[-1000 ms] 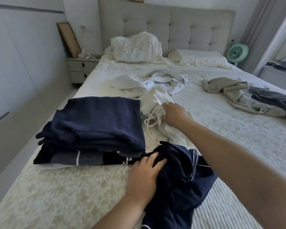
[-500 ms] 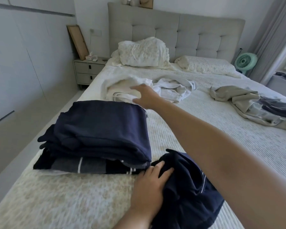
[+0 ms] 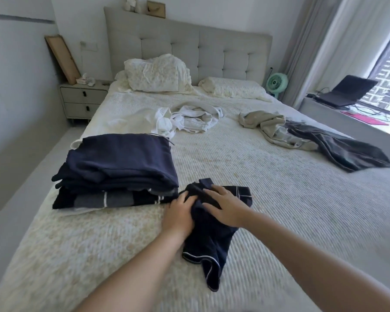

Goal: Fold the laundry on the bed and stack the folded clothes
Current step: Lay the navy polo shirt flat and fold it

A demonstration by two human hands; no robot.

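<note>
Near the bed's (image 3: pixel 279 199) front left edge, beside the stack of folded navy clothes (image 3: pixel 119 167), the left hand (image 3: pixel 180 213) seemingly grips the crumpled navy white-piped garment (image 3: pixel 209 235) while the right hand (image 3: pixel 226 206) presses it with spread fingers.

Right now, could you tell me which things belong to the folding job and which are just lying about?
Job: navy garment under both hands (left hand, right hand); folded stack; white clothes; beige and grey clothes; bed.

Lying about: pillows; nightstand; green fan; laptop; leaning frame.
</note>
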